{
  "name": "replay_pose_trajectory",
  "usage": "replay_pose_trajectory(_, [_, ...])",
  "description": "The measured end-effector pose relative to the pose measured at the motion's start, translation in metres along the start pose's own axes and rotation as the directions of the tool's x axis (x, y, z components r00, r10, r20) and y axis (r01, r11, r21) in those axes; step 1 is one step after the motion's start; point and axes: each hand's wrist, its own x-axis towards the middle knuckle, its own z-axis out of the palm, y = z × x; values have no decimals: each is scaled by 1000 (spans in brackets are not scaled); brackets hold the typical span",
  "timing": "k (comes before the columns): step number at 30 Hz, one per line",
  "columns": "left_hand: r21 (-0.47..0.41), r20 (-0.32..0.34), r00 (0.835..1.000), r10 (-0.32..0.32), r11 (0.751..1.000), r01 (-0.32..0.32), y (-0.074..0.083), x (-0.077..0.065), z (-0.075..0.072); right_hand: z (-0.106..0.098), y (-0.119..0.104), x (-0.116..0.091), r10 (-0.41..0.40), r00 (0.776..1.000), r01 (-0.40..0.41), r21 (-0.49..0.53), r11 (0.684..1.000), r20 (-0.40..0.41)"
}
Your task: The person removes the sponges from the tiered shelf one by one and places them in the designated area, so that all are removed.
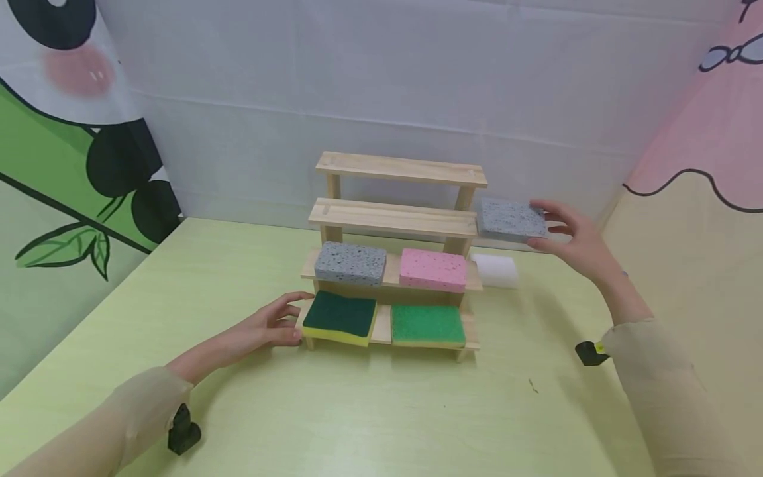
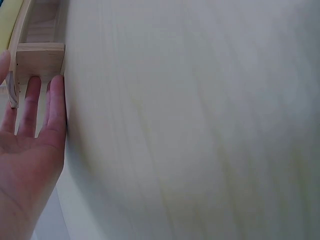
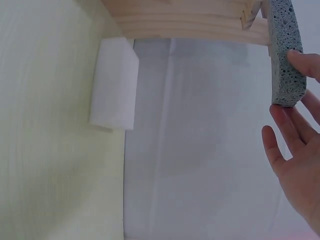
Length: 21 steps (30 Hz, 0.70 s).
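Observation:
My right hand (image 1: 575, 242) pinches one end of a grey speckled sponge (image 1: 511, 220), held flat beside the right end of the second-highest step. The thumb presses one face of this sponge (image 3: 288, 55) in the right wrist view, with fingertips at its edge. My left hand (image 1: 268, 326) touches the left end of the lowest step of a wooden stepped rack (image 1: 393, 217), its fingers extended against the end leg (image 2: 40, 59). Near that hand, a dark green and yellow scouring sponge (image 1: 341, 314) lies on the lowest step, slightly over its front edge.
A green scouring sponge (image 1: 428, 324) shares the lowest step. Another grey sponge (image 1: 350, 263) and a pink sponge (image 1: 433, 269) lie one step higher. A white block (image 1: 496, 271) lies on the table (image 1: 381, 411) right of the rack. A white cloth wall (image 1: 381, 73) stands behind.

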Motion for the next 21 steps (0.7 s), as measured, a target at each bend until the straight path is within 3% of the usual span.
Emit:
replay_pose_trajectory(8, [5, 6, 1000, 20, 1000, -20, 0, 1, 0, -16, 21, -6, 134, 991, -133, -39, 990, 24])
replay_pose_trajectory(21, [7, 5, 1000, 18, 1000, -18, 0, 1, 0, -33, 55, -5, 244, 967, -237, -87, 968, 76])
